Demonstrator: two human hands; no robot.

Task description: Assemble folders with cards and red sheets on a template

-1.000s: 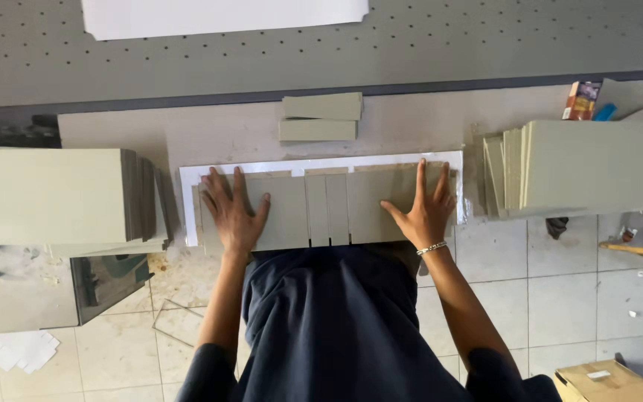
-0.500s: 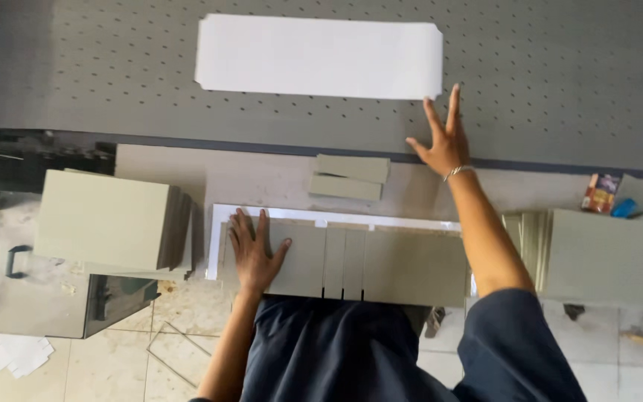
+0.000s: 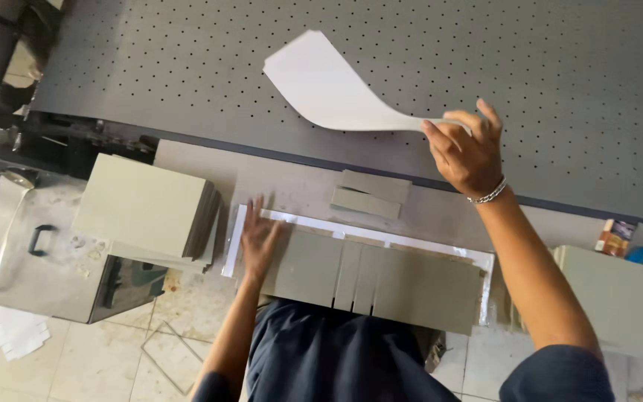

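While my right grip (image 3: 464, 152) pinches one end of a white sheet (image 3: 329, 85), the paper curls up and hangs above the grey perforated surface (image 3: 560, 59), toward 12 o'clock. My left grip (image 3: 260, 240) lies flat with fingers spread, pressing the grey board panels (image 3: 381, 279) on the worktop (image 3: 292, 186). At 9 o'clock from it stands a stack of grey boards (image 3: 146, 205); two small grey pieces (image 3: 370, 195) lie at 1 o'clock.
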